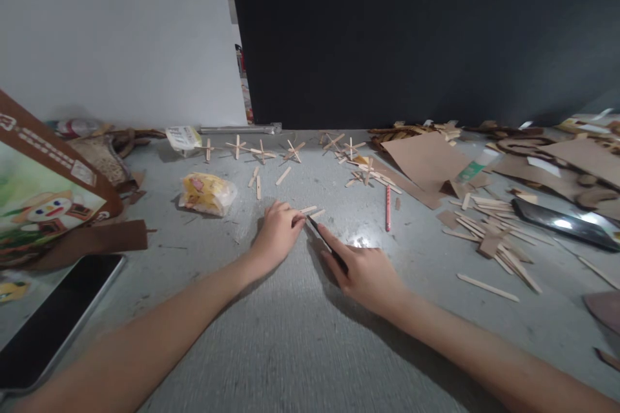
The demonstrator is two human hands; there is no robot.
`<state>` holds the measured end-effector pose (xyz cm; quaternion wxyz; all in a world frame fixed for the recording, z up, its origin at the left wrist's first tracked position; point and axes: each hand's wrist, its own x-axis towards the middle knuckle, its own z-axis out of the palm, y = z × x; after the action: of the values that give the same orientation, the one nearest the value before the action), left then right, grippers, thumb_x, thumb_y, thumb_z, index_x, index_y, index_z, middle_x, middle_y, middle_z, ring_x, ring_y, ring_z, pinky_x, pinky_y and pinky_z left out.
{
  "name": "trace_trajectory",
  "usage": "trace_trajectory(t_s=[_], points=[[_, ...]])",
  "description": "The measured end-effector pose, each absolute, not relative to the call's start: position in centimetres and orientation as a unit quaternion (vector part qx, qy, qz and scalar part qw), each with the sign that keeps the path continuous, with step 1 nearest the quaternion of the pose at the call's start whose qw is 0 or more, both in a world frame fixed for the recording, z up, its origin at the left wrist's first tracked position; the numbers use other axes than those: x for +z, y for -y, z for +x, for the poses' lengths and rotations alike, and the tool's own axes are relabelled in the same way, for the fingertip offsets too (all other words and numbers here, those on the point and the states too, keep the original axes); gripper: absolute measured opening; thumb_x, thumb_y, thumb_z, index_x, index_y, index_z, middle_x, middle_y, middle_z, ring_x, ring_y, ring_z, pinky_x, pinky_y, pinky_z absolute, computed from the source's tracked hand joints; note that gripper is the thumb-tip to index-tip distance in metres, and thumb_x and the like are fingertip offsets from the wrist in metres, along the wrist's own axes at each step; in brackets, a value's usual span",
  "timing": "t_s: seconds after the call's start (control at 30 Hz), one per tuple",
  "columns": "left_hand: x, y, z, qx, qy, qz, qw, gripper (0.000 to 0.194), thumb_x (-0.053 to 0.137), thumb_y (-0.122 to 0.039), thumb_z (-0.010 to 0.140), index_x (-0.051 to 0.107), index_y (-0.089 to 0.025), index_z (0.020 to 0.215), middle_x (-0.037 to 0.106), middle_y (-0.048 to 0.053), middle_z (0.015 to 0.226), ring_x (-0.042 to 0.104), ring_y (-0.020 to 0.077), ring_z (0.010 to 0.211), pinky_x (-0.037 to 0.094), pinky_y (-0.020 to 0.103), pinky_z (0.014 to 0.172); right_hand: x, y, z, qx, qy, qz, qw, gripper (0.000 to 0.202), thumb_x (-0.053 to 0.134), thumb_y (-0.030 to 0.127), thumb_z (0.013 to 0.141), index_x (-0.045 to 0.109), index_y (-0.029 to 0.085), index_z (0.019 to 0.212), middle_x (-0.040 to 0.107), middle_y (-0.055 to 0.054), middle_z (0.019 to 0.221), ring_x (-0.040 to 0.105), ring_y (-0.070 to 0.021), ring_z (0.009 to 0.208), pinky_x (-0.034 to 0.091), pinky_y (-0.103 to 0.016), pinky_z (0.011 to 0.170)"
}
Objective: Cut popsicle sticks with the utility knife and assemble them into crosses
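Observation:
My left hand [278, 230] has its fingers pressed together on a light wooden stick [309, 210] lying on the grey table [232, 335]. In my right hand [365, 271] is a dark slim knife [327, 240], its index finger stretched along the top and its tip close to my left fingertips. A second short stick [317, 213] lies just beyond the tip. Farther back, small crossed-stick pieces [237, 146] stand in a row, with a few loose short sticks [258, 187] in front of them.
A yellow packet [208, 193] sits left of centre. At the left are a phone [61, 319] and a printed bag [48, 200]. To the right are a red pencil [388, 208], piled sticks [498, 239], brown cardboard [419, 164] and a glossy black object [564, 222].

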<state>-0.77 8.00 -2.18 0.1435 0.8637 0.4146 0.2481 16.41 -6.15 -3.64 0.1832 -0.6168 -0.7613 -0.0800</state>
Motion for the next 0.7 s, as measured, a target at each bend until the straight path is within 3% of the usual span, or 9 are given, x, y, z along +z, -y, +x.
trace_trajectory(t_s=[0.53,0.7], points=[[-2.43,-8.27,-0.49,0.254,-0.393,0.872,0.141,0.022,0.068,-0.01,0.095,0.074,-0.019,0.076,0.07,0.005,0.082,0.064,0.0245,0.096,0.047,0.038,0.091,-3.21,5.43,16.36,-0.067,0.757,-0.627,0.172,0.059,0.045,0.022,0.102,0.047,0.017,0.161,0.078,-0.004,0.072,0.06,-0.0127,0.048,0.025,-0.026,0.051],[-2.73,-8.43,-0.54,0.254,-0.411,0.861,0.156,0.021,0.067,-0.013,0.097,0.075,-0.02,0.079,0.07,0.005,0.082,0.065,0.0235,0.093,0.048,0.038,0.091,-3.05,5.91,16.02,-0.068,0.754,-0.631,0.168,0.064,0.045,0.02,0.101,0.04,0.017,0.165,0.078,-0.004,0.073,0.06,-0.0127,0.047,0.026,-0.026,0.05]])
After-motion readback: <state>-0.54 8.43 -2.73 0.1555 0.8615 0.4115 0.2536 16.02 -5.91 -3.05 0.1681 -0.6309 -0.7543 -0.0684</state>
